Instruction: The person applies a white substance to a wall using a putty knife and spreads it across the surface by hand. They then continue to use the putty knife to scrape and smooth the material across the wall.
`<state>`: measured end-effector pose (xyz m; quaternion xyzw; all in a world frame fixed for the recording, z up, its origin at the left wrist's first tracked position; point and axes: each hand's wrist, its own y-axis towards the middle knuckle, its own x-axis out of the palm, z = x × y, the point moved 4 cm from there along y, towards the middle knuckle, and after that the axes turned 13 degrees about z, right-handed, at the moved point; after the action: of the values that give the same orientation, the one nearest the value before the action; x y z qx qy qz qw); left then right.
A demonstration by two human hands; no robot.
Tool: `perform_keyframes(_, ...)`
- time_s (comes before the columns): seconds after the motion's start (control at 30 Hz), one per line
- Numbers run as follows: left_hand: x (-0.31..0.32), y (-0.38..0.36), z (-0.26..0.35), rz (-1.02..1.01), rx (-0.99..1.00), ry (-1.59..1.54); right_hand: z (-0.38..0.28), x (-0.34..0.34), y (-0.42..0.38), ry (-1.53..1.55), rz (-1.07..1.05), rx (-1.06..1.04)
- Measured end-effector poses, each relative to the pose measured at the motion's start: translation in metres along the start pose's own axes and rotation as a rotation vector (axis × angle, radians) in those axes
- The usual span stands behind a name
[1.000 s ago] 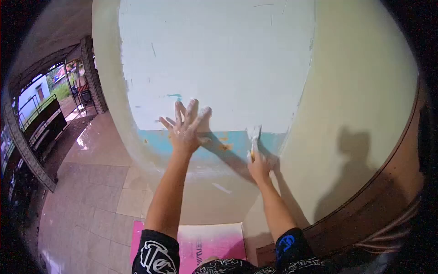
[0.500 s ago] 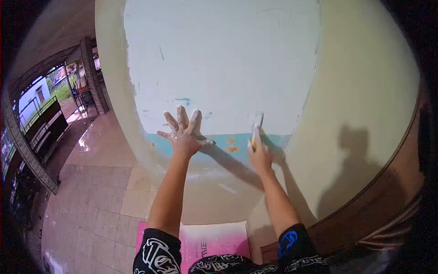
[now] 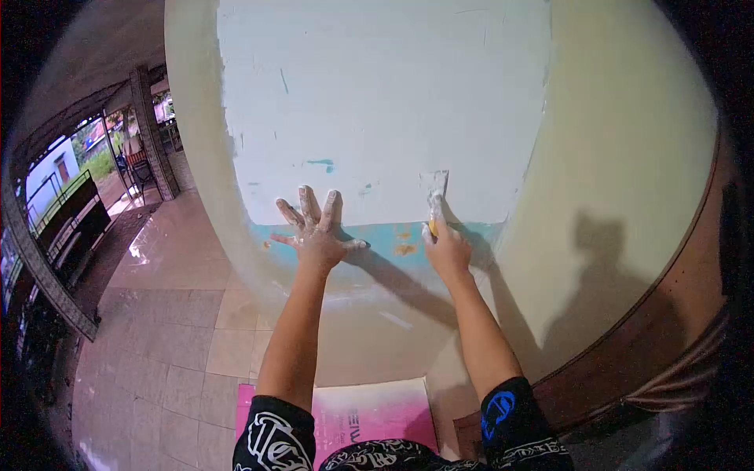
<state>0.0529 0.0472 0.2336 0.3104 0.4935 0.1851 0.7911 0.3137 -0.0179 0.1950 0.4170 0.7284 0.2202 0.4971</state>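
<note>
Your right grip (image 3: 449, 250) pinches the putty knife (image 3: 434, 181), its long axis nearly upright and reaching up onto the white patch (image 3: 381, 94) above the turquoise strip (image 3: 375, 235); your left grip (image 3: 316, 235), spread wide, lies against the wall (image 3: 620, 133) to its left

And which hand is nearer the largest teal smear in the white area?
Left hand, just below the teal smear; the right hand is farther away, below and rightward of it.

Scraper blade (image 3: 437, 181) metal-looking; wall coating (image 3: 385, 94) matt, smoothish; floor tiles (image 3: 161, 243) glossy.
</note>
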Motion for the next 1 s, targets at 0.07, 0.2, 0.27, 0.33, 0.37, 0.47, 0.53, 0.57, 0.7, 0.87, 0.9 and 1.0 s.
perform_keyframes(0.07, 0.003, 0.001, -0.004, 0.03, 0.03, -0.003, -0.002, 0.001, 0.0, 0.011, -0.01, 0.025)
perform_keyframes(0.2, 0.013, 0.0, -0.008, 0.077, 0.033, -0.013, 0.019, 0.027, -0.052, -0.019, -0.001, -0.063)
perform_keyframes(0.27, 0.022, 0.002, -0.013, 0.127, 0.041, -0.046, 0.018, 0.031, -0.051, 0.093, 0.033, -0.047)
perform_keyframes(0.33, 0.024, 0.001, -0.015, 0.139, 0.081, -0.036, -0.007, 0.016, -0.025, 0.068, 0.033, -0.065)
perform_keyframes(0.37, 0.023, 0.0, -0.014, 0.155, 0.117, -0.03, -0.018, 0.009, -0.012, 0.039, 0.035, -0.091)
perform_keyframes(0.47, 0.02, 0.001, -0.011, 0.106, 0.102, -0.034, -0.024, 0.013, -0.004, 0.051, 0.003, -0.028)
perform_keyframes(0.53, 0.021, 0.0, -0.012, 0.108, 0.111, -0.028, -0.007, 0.033, -0.04, 0.061, 0.02, -0.078)
perform_keyframes(0.57, 0.021, 0.0, -0.012, 0.114, 0.116, -0.025, -0.002, 0.039, -0.054, 0.069, 0.038, -0.133)
perform_keyframes(0.7, 0.018, -0.001, -0.01, 0.087, 0.089, 0.016, -0.003, 0.04, -0.054, 0.014, 0.032, -0.168)
perform_keyframes(0.87, 0.031, -0.002, -0.02, 0.279, 0.128, -0.173, -0.034, 0.02, -0.012, 0.028, 0.085, -0.149)
perform_keyframes(0.9, 0.024, -0.002, -0.017, 0.278, 0.13, -0.171, -0.034, 0.021, -0.013, -0.022, 0.057, -0.128)
perform_keyframes(1.0, 0.019, -0.001, -0.01, 0.081, 0.083, 0.002, -0.014, 0.037, -0.064, 0.013, 0.036, -0.122)
